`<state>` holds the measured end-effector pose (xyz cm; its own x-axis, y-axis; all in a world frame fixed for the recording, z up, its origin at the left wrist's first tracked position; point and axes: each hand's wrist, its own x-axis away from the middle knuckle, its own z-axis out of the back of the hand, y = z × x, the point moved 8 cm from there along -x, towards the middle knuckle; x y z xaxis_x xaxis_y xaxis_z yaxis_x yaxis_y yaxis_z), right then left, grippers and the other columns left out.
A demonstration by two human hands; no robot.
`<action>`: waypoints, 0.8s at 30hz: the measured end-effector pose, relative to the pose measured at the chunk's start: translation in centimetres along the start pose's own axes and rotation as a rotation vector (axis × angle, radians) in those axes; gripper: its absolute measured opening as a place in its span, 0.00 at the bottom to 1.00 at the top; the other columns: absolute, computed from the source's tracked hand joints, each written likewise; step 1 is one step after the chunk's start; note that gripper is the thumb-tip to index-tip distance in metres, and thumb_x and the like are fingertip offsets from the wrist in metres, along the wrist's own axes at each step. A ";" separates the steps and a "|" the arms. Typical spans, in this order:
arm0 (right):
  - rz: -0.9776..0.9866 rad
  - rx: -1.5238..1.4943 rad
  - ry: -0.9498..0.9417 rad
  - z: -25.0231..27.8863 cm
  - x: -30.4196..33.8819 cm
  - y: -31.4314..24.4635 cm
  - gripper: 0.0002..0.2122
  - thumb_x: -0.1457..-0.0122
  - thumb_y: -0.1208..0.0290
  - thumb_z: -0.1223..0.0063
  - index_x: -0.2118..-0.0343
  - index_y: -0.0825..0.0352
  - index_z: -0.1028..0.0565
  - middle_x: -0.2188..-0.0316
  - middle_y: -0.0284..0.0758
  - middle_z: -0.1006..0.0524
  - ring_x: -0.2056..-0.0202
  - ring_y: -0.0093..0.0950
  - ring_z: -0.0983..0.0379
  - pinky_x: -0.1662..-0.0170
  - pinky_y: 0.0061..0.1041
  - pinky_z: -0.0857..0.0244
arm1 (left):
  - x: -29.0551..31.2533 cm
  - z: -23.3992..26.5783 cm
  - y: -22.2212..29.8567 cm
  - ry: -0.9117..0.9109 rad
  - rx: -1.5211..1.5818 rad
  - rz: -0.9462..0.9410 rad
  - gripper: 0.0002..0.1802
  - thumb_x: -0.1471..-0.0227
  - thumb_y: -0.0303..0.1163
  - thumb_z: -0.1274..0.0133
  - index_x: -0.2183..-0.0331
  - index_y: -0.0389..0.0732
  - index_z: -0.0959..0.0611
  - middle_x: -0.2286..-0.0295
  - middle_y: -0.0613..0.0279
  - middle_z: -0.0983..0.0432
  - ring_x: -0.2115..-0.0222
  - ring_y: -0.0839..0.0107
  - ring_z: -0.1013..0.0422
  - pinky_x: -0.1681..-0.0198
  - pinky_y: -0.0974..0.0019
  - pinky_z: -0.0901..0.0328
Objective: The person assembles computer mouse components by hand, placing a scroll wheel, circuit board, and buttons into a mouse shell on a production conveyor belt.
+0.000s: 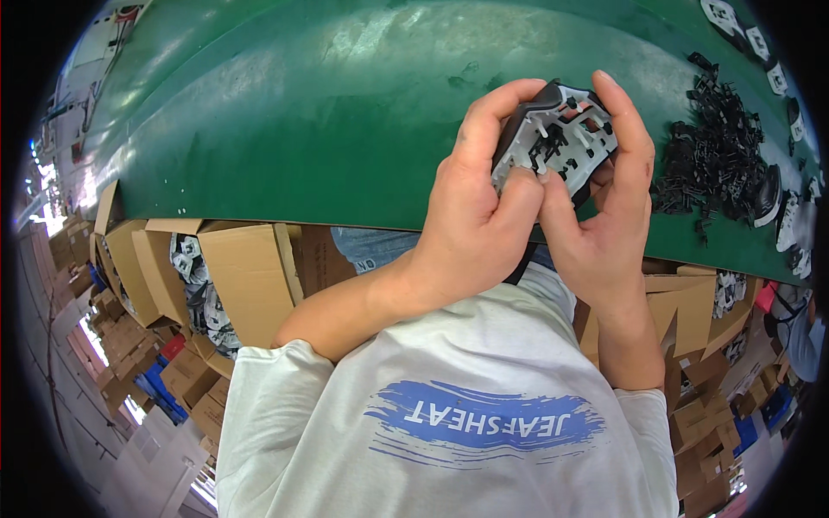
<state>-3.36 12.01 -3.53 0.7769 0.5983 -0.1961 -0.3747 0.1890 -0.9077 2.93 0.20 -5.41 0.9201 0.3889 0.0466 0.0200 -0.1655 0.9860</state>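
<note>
Shell (566,129): grey-white inside and black outside, held tilted over the bench (285,129) between the two grips, its open inner face turned up toward the person.
Insert (546,148): a small black part inside the shell, near its middle; whether it was seated or loose could not be told.
Left grip (475,203): partly closed on the shell's left side, fingers curled around behind, thumb bent onto the near edge.
Right grip (609,203): partly closed on the shell's right side, index finger raised along that side, thumb at the near edge, just beside the other thumb.
Heap (712,147): small black parts, loosely piled on the bench to the right of the shell.
Row (777,79): black and white pieces, farther right of the shell, past the heap.
Left carton (246,281): open, low and left of the shell, white and black parts (203,293) beside its raised flap.
Right carton (686,311): open, low and right of the shell.
Shirt (484,345): white with a blue patch, on the person's side of the shell.
</note>
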 end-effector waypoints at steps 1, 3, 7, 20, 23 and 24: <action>0.083 0.151 0.009 0.0 0.2 -0.3 0.37 0.41 0.89 0.45 0.28 0.73 0.44 0.29 0.43 0.41 0.40 0.30 0.27 0.39 0.28 0.28 | 0.0 0.0 0.3 0.006 -0.053 -0.049 0.33 0.43 0.15 0.56 0.35 0.33 0.34 0.47 0.46 0.22 0.48 0.61 0.22 0.43 0.62 0.29; 0.083 0.127 -0.002 0.1 0.3 0.1 0.37 0.41 0.89 0.46 0.28 0.74 0.44 0.28 0.43 0.42 0.39 0.30 0.27 0.40 0.27 0.28 | 0.1 0.1 0.2 0.020 -0.093 -0.076 0.33 0.43 0.15 0.55 0.35 0.34 0.34 0.47 0.45 0.22 0.48 0.60 0.22 0.43 0.61 0.29; 0.049 0.082 -0.009 0.3 0.3 0.5 0.36 0.40 0.90 0.47 0.28 0.74 0.44 0.28 0.42 0.42 0.39 0.29 0.28 0.41 0.27 0.27 | 0.2 -0.5 0.0 0.026 -0.155 -0.065 0.33 0.42 0.15 0.55 0.35 0.34 0.33 0.47 0.44 0.22 0.48 0.60 0.22 0.43 0.61 0.29; -0.198 -0.218 -0.332 1.3 -0.9 -0.8 0.37 0.40 0.69 0.31 0.28 0.64 0.35 0.42 0.47 0.24 0.44 0.38 0.23 0.43 0.35 0.27 | 2.9 12.4 2.8 0.238 0.125 0.287 0.38 0.49 0.26 0.45 0.36 0.32 0.31 0.46 0.43 0.24 0.50 0.50 0.20 0.47 0.52 0.24; -0.113 0.387 -0.317 5.9 -1.7 -0.8 0.25 0.43 0.68 0.29 0.41 0.62 0.20 0.53 0.40 0.17 0.54 0.35 0.20 0.48 0.35 0.28 | 6.4 22.7 9.0 0.503 -0.003 0.151 0.31 0.39 0.28 0.47 0.35 0.35 0.29 0.46 0.51 0.22 0.48 0.56 0.22 0.46 0.60 0.27; -0.029 0.618 -0.314 7.2 -1.7 -1.0 0.24 0.46 0.69 0.29 0.44 0.62 0.19 0.54 0.41 0.18 0.54 0.40 0.22 0.47 0.39 0.31 | 7.7 26.2 9.9 0.603 -0.016 0.138 0.28 0.37 0.29 0.47 0.37 0.36 0.26 0.47 0.53 0.20 0.49 0.58 0.21 0.46 0.60 0.27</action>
<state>-7.96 16.35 0.36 0.6427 0.7657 0.0258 -0.6479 0.5613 -0.5149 20.48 -22.19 0.53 0.5303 0.8097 0.2514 -0.0932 -0.2390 0.9665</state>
